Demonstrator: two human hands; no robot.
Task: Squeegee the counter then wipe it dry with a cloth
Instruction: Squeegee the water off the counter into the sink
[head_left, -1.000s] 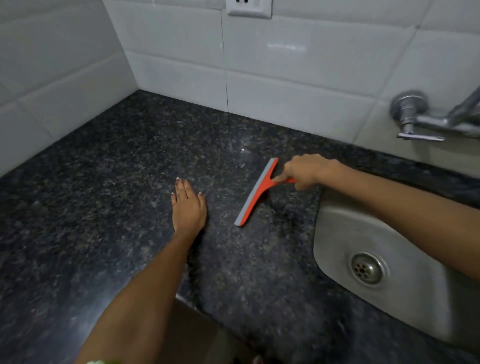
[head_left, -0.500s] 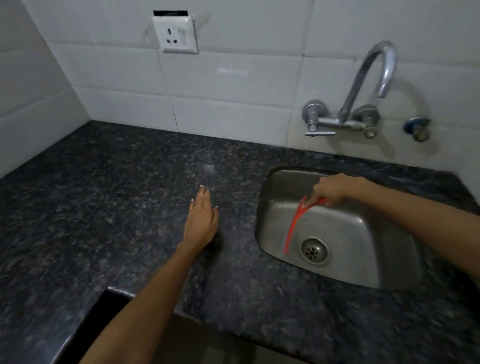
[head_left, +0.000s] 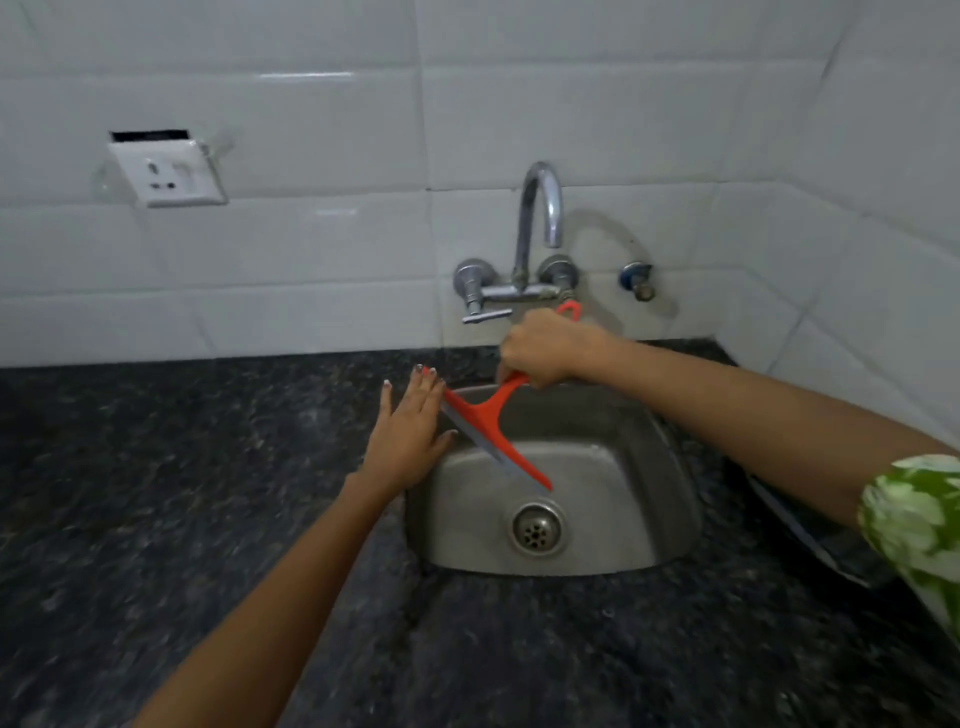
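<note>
Right hand (head_left: 543, 347) clamped on squeegee (head_left: 485, 428) handle over sink (head_left: 670, 499), left hand (head_left: 408, 431) open, flat, fingers touching blade at sink's left rim, tabletop (head_left: 156, 467) around

Dim, flat indoor light. A soft glare streak lies on the tiles (head_left: 306, 76) at 11 o'clock. The tap (head_left: 540, 208) throws a faint shadow toward 3 o'clock. Tile lines bow at the edges. The tabletop (head_left: 156, 493) is smeared with motion blur, worst at 6 o'clock.
</note>
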